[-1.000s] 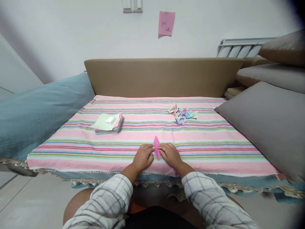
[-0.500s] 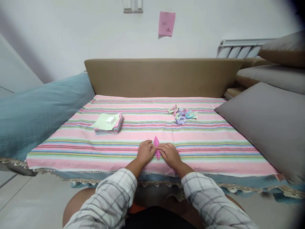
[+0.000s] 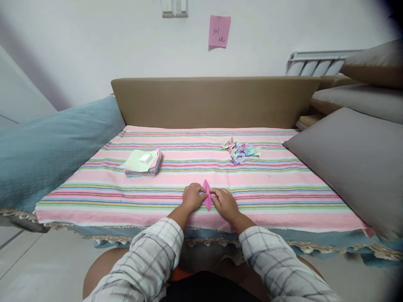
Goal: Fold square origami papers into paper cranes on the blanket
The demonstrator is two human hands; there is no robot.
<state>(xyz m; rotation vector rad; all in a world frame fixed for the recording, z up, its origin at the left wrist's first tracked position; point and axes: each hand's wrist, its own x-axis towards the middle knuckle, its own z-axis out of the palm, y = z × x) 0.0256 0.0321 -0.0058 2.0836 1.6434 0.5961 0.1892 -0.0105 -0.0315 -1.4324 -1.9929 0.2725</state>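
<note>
A folded piece of pink origami paper (image 3: 207, 198), long and pointed at both ends, rests on the striped cloth (image 3: 176, 144) between my hands. My left hand (image 3: 193, 196) pinches its left edge with thumb and fingers. From the other side my right hand (image 3: 225, 202) has its thumb and fingertips closed on the right edge. Further back to the right lies a cluster of small folded paper pieces (image 3: 239, 152) in green, pink, purple and blue.
A stack of coloured paper sheets (image 3: 141, 163) stands at the left, with a small white block (image 3: 145, 158) on top. Grey cushions (image 3: 349, 159) line the right side. Behind rises a brown backrest (image 3: 214, 102); a blue-covered armrest (image 3: 63, 138) is on the left.
The pink paper's lower points, apart before, now sit together, and more of its middle shows. My left fingers have shifted slightly along its edge; my right hand has barely moved.
</note>
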